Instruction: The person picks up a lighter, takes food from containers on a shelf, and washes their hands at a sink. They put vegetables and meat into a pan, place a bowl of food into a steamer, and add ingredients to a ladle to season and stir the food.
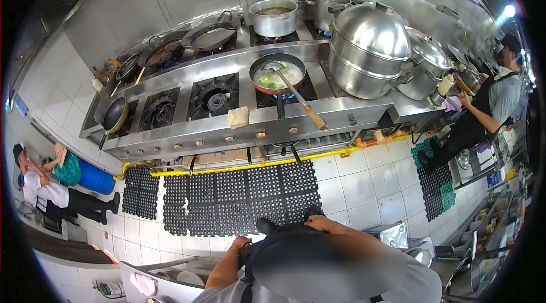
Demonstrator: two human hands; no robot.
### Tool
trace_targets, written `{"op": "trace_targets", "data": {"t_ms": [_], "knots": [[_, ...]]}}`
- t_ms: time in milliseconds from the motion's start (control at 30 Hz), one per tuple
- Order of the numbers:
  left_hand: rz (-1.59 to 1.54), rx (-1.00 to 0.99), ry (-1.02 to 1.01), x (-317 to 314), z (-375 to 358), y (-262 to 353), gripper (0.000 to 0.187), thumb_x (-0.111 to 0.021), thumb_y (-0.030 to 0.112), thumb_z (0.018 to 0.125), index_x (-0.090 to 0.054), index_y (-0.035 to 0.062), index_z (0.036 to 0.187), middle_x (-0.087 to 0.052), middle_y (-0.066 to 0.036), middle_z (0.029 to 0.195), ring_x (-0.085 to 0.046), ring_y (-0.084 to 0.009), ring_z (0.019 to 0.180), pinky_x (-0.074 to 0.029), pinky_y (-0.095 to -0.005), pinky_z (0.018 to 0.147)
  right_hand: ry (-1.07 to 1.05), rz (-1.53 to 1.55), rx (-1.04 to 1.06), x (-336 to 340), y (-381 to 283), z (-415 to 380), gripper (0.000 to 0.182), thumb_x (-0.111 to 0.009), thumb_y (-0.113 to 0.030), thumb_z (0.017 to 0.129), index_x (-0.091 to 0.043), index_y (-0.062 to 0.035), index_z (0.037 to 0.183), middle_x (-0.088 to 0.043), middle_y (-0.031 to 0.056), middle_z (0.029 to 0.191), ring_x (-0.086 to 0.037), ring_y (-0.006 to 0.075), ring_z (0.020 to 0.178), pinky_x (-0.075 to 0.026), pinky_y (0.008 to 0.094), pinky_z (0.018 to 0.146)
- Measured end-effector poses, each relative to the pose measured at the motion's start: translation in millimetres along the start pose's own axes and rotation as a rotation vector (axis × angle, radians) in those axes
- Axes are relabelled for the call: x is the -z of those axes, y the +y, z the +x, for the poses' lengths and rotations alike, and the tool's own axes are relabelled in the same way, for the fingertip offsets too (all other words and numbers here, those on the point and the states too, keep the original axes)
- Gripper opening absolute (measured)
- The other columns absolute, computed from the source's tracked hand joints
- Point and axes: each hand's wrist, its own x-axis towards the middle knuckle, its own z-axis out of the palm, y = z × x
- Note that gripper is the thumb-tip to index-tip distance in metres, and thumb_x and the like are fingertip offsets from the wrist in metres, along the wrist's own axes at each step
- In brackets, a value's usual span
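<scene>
My left hand (241, 241) is at the left edge of my black apron (278, 239), its fingers curled. At the apron's right edge is my right hand (317, 223), also closed; what either hand grips, if anything, is too small to make out. Ahead of me, a red pan (263, 86) sits over a lit burner, holding pale liquid and green pieces. A ladle with a wooden handle (314, 116) rests in it. A folded beige cloth (238, 117) lies on the stove's front edge, left of the pan. Neither hand touches the stove.
Steel pots (273, 21) and a large domed steamer (369, 50) stand on the stove (216, 132). Woks sit at the back left. Black mats (239, 198) cover part of the floor. One person (51, 189) is at far left; another (489, 104) works at right.
</scene>
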Motion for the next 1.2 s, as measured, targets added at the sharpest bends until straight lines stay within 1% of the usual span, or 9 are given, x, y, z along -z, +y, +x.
{"op": "trace_targets", "data": {"t_ms": [167, 267, 333, 567, 767, 833, 933, 1033, 1200], "knots": [[-0.216, 0.218, 0.118, 5, -19, 19, 0.042, -0.07, 0.041, 0.082, -0.072, -0.0006, 0.089, -0.071, -0.009, 0.074, -0.065, -0.0167, 0.064, -0.05, -0.0329, 0.06, -0.018, 0.062, -0.07, -2, 2, -1, 0.054, -0.056, -0.051, 0.091, -0.068, -0.0044, 0.114, -0.066, 0.02, 0.117, -0.061, 0.0345, 0.113, -0.046, 0.0405, 0.097], [-0.035, 0.0, 0.106, 7, -22, 12, 0.043, -0.07, 0.04, 0.082, -0.071, -0.0025, 0.087, -0.071, -0.01, 0.074, -0.065, -0.0168, 0.064, -0.05, -0.0335, 0.059, -0.024, -0.099, 0.109, 9, -14, -17, 0.053, -0.056, -0.051, 0.091, -0.068, -0.0045, 0.114, -0.066, 0.0201, 0.118, -0.06, 0.0347, 0.114, -0.046, 0.0408, 0.098], [-0.293, 0.251, 0.176, 3, -24, 24, 0.043, -0.069, 0.039, 0.082, -0.071, -0.0035, 0.087, -0.071, -0.01, 0.075, -0.066, -0.0187, 0.065, -0.052, -0.0342, 0.061, 0.01, -0.099, 0.133, 8, -10, -15, 0.052, -0.056, -0.05, 0.092, -0.068, -0.0047, 0.114, -0.065, 0.0201, 0.118, -0.06, 0.0349, 0.115, -0.045, 0.0411, 0.099], [-0.059, 0.094, 0.12, 1, -14, 1, 0.045, -0.07, 0.04, 0.081, -0.072, -0.0031, 0.093, -0.072, -0.011, 0.077, -0.067, -0.0196, 0.068, -0.054, -0.0333, 0.065, -0.002, -0.061, 0.104, 3, -5, -11, 0.052, -0.055, -0.05, 0.092, -0.068, -0.0039, 0.113, -0.066, 0.0199, 0.117, -0.061, 0.035, 0.112, -0.046, 0.0412, 0.097], [-0.435, 0.417, 0.138, 10, -24, 25, 0.036, -0.064, 0.034, 0.09, -0.068, 0.0021, 0.105, -0.071, -0.01, 0.085, -0.067, -0.0208, 0.068, -0.053, -0.0359, 0.053, -0.018, -0.114, 0.177, 12, 10, 5, 0.038, -0.054, -0.037, 0.094, -0.066, -0.0056, 0.111, -0.065, 0.0203, 0.113, -0.062, 0.0366, 0.106, -0.049, 0.046, 0.091], [-0.583, 0.327, 0.181, 49, -45, 63, 0.033, -0.065, 0.035, 0.09, -0.069, 0.0045, 0.101, -0.071, -0.01, 0.085, -0.066, -0.0178, 0.066, -0.051, -0.0305, 0.051, -0.054, -0.16, 0.234, 84, -22, -23, 0.04, -0.061, -0.039, 0.09, -0.066, -0.0053, 0.111, -0.066, 0.0188, 0.114, -0.061, 0.0366, 0.108, -0.049, 0.0468, 0.092], [-0.609, -0.159, 0.247, 150, -36, 86, 0.027, -0.062, 0.029, 0.091, -0.067, 0.0034, 0.084, -0.069, -0.007, 0.077, -0.062, -0.0133, 0.062, -0.047, -0.0297, 0.051, 0.475, -0.116, 0.368, 214, -69, -48, 0.034, -0.071, -0.028, 0.087, -0.067, -0.0051, 0.111, -0.071, 0.0101, 0.089, -0.068, 0.0213, 0.085, -0.054, 0.0344, 0.078], [-0.635, -0.315, 0.623, 264, -80, 231, 0.025, -0.061, 0.026, 0.095, -0.067, 0.0049, 0.083, -0.066, -0.004, 0.075, -0.061, -0.0122, 0.069, -0.048, -0.0263, 0.06, 0.581, 0.241, 0.507, 354, -169, -125, 0.036, -0.069, -0.028, 0.09, -0.063, -0.007, 0.118, -0.07, 0.0075, 0.106, -0.066, 0.0181, 0.097, -0.053, 0.0345, 0.086], [-0.7, -0.981, 0.643, 418, -191, 474, 0.051, -0.05, 0.046, 0.1, -0.059, 0.0018, 0.125, -0.069, -0.014, 0.11, -0.067, -0.0227, 0.095, -0.052, -0.0371, 0.082, 0.563, 0.527, 1.238, 494, -347, -249, 0.044, -0.051, -0.033, 0.1, -0.048, -0.0034, 0.133, -0.065, 0.0154, 0.12, -0.066, 0.0236, 0.102, -0.054, 0.0361, 0.082]]}}
